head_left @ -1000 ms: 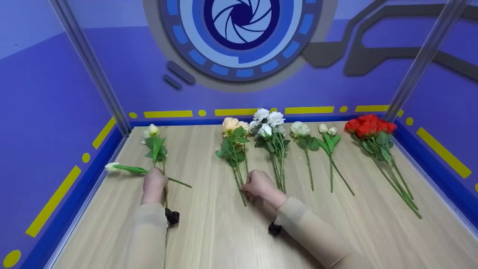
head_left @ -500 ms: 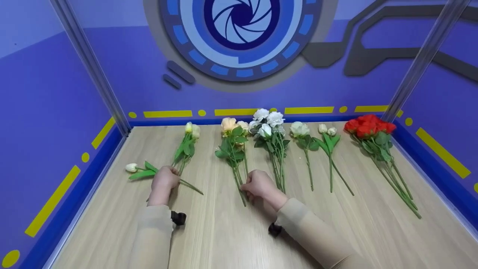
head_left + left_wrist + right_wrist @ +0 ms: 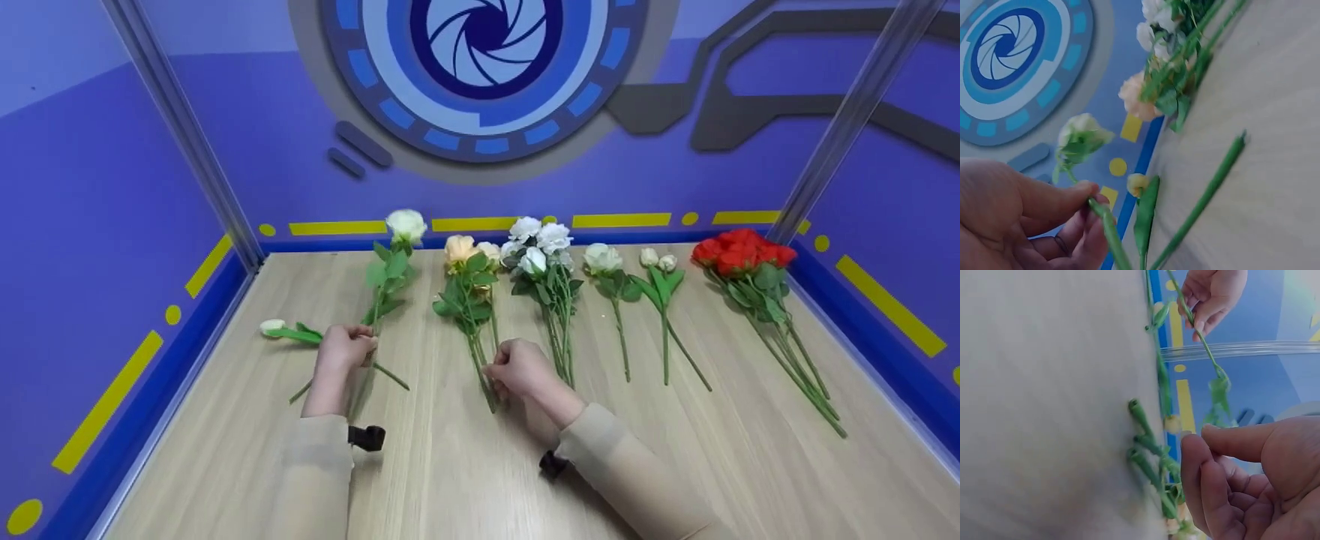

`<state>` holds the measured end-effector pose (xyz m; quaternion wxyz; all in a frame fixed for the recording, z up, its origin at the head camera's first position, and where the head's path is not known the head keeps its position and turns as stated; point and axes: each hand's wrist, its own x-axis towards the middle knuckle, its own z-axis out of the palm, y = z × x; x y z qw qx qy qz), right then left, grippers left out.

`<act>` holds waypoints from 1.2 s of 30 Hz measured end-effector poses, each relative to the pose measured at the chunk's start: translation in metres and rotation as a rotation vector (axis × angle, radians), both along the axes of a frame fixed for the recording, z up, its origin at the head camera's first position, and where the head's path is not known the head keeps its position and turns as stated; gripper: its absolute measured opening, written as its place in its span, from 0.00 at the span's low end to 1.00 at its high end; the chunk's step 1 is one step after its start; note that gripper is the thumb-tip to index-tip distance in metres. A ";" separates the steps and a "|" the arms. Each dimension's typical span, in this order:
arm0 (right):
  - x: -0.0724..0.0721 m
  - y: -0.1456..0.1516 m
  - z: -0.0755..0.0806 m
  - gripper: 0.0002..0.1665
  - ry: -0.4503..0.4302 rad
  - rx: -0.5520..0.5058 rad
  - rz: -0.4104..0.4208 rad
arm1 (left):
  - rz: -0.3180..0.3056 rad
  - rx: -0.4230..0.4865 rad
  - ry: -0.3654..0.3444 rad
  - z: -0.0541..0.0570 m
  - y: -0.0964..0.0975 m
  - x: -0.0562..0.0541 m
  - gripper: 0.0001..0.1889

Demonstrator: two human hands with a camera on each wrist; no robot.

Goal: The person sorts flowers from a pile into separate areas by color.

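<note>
My left hand (image 3: pixel 345 349) pinches the stem of a white rose (image 3: pixel 406 226) between thumb and fingers; the bloom tilts up in the left wrist view. Under this hand a white tulip (image 3: pixel 274 328) lies on the table, bud to the left. A second tulip with a yellowish bud (image 3: pixel 1139 184) lies crossing it, its bud hidden in the head view. My right hand (image 3: pixel 525 367) is beside the stem ends of the peach roses (image 3: pixel 461 251). Its fingers are loosely curled, thumb tip close to forefinger, and no stem shows between them in the right wrist view.
To the right lie white roses (image 3: pixel 553 238), a single pale rose (image 3: pixel 603 259), two tulips (image 3: pixel 666 262) and a bunch of red roses (image 3: pixel 739 255). Purple-blue panels (image 3: pixel 247 150) wall in the wooden table (image 3: pixel 442 465) at the back and sides.
My left hand has moved right, lifting the white rose up from the yellowish tulip, which it carried right and left lying on the table. My right hand stays in place.
</note>
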<state>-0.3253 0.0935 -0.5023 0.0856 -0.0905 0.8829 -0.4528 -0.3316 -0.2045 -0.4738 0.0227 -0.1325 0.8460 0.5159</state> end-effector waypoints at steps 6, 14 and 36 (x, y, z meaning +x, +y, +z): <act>0.006 -0.002 0.007 0.12 0.016 -0.067 0.050 | -0.010 0.263 0.134 0.007 0.029 0.001 0.15; 0.014 -0.004 0.020 0.16 0.021 -0.237 0.129 | -0.085 0.445 0.235 0.018 0.090 0.007 0.12; -0.011 0.058 0.048 0.07 0.160 -0.231 0.012 | -0.034 -0.139 0.080 0.005 0.062 0.000 0.16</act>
